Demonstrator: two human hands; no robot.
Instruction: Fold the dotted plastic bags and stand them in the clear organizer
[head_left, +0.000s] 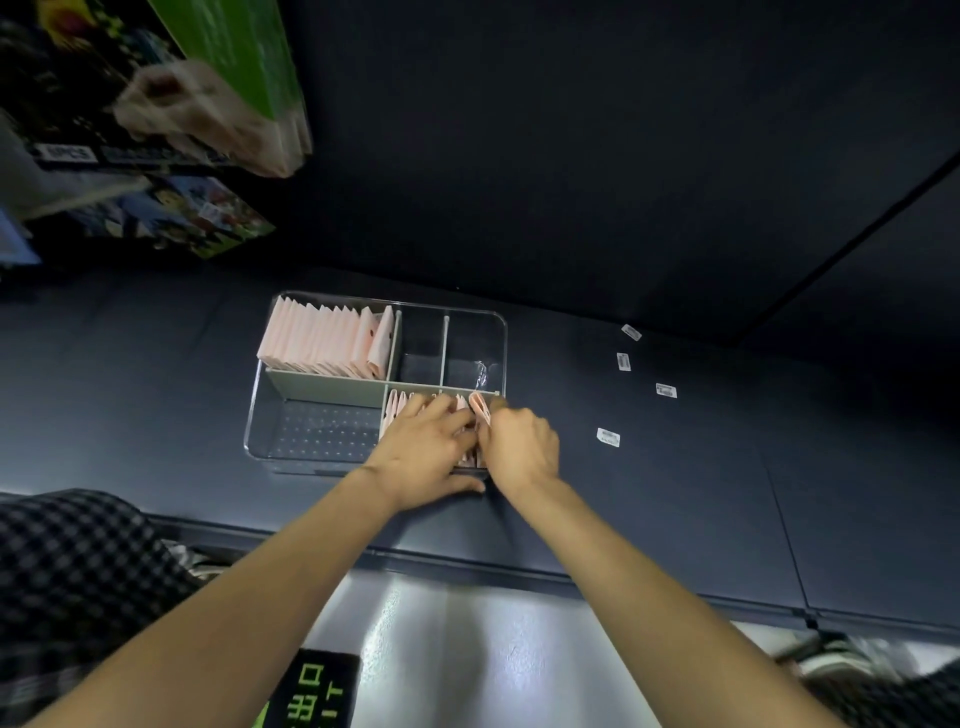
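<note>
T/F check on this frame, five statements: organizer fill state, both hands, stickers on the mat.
1. The far-left compartment of the clear organizer holds a row of upright folded pink bags. True.
2. Both far-right compartments are packed with bags. False: they show no bags.
3. Both hands work at the near-right compartment; the right hand pinches a folded bag at the row's right end. True.
4. The left hand rests on the mat away from the organizer. False: it lies over the near-right bags.
5. Small white stickers lie on the dark mat to the organizer's right. True.
</note>
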